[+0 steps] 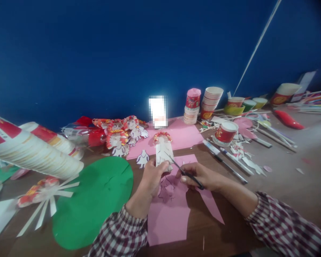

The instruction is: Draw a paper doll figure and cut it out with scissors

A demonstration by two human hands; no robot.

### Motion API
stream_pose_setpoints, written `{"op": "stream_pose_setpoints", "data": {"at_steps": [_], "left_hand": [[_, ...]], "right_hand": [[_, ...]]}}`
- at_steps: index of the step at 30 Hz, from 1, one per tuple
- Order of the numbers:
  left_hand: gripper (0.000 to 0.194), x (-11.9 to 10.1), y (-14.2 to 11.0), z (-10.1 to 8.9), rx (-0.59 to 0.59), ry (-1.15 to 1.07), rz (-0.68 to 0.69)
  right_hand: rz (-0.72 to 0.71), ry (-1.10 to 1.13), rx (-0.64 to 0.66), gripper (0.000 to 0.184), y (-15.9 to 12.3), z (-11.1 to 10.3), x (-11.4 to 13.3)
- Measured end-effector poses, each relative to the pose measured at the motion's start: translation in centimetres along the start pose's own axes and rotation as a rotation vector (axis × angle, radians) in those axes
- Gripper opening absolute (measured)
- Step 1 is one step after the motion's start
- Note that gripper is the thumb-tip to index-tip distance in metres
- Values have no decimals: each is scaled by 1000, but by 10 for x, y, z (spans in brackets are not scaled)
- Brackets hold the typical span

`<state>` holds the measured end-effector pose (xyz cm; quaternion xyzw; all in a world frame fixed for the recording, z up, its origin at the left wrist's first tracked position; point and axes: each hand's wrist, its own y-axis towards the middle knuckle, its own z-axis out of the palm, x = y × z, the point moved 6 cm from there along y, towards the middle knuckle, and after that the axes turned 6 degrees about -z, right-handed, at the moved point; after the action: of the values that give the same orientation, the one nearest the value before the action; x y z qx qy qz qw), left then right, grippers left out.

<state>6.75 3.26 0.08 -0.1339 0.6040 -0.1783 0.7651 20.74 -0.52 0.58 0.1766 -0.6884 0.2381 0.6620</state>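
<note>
My left hand is closed around the lower edge of a white paper piece with a dark outline drawn on it. Red and yellow curls show at the top of this piece. In my right hand are dark-handled scissors, their blades reaching to the right side of the paper. Under both hands lies a pink sheet with dark drawn lines. A small white paper dress cutout lies just left of the held piece.
A green paper oval lies at left, beside leaning stacked paper cups. Paper figures with curly red rims sit behind. Markers, a red cup and paper scraps are at right. Cup stacks stand near the blue wall.
</note>
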Motion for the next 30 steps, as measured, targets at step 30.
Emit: {"op": "stream_pose_setpoints", "data": {"at_steps": [30], "left_hand": [[22,2,4,0,36,-20,32]], "right_hand": [[-18,-14,-8,42,-1,1,1]]}}
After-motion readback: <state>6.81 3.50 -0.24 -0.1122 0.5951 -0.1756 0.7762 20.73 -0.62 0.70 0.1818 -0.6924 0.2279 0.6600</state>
